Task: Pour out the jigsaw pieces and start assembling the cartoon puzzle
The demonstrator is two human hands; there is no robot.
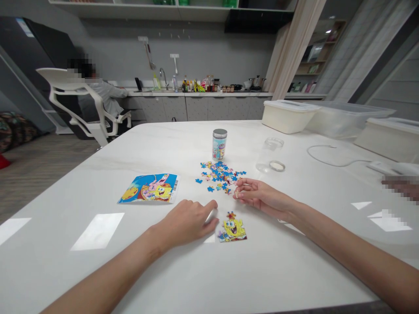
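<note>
On the white table (147, 150) lies a joined section of jigsaw puzzle (234, 229) with a yellow cartoon face. My left hand (190, 218) rests just left of it, thumb and forefinger apart, nothing held. Between the fingertips of my right hand (262, 197) is a small pale puzzle piece (236, 195), partly hidden by the fingers. Just past that hand spreads a pile of loose puzzle pieces (221, 173), mostly blue. A picture sheet (149, 188) with the same yellow character lies beyond my left hand.
Behind the pile stands a printed can (219, 146) with a grey lid. Right of it are a clear jar (266, 157) and a round lid (277, 165). Lidded bins (288, 117) and a white cable (340, 165) occupy the right side. A person (109, 98) sits at the far left.
</note>
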